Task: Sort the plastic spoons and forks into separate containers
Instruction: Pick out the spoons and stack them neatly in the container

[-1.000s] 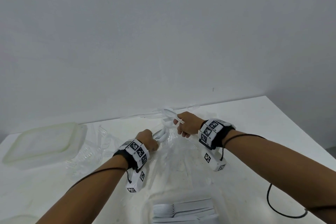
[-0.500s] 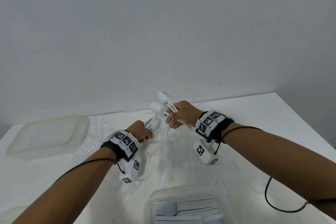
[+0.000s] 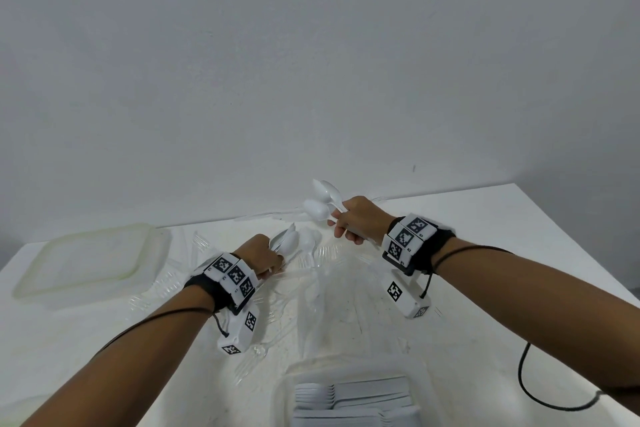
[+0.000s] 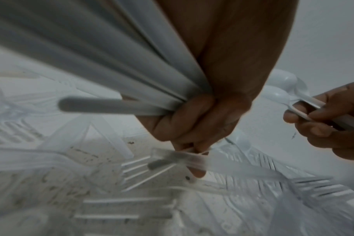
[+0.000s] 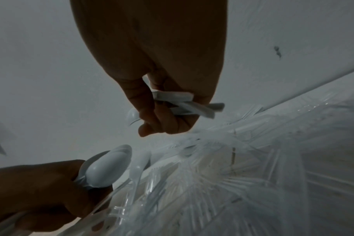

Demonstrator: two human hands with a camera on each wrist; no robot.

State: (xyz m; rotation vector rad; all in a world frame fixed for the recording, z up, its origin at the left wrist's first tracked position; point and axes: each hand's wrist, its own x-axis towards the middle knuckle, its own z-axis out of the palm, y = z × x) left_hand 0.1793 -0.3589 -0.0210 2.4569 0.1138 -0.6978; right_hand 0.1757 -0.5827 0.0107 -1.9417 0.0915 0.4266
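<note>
My left hand (image 3: 265,255) grips a bunch of white plastic spoons (image 3: 287,241), their handles (image 4: 111,67) running back through the fist in the left wrist view. My right hand (image 3: 353,220) is raised above the table and holds several white spoons (image 3: 320,201) by their handles (image 5: 184,103), bowls pointing up and left. Clear plastic forks (image 3: 311,288) lie scattered on the white table (image 3: 519,253) between and below both hands. A clear container (image 3: 349,392) at the near edge holds stacked white cutlery.
A translucent lidded container (image 3: 90,260) sits at the far left of the table. Another container's corner (image 3: 14,412) shows at the bottom left. A black cable (image 3: 540,395) trails off my right arm. A grey wall stands close behind the table.
My right hand has lifted up and to the right with its spoons, away from the left hand. The left hand keeps its bundle and has drawn slightly left.
</note>
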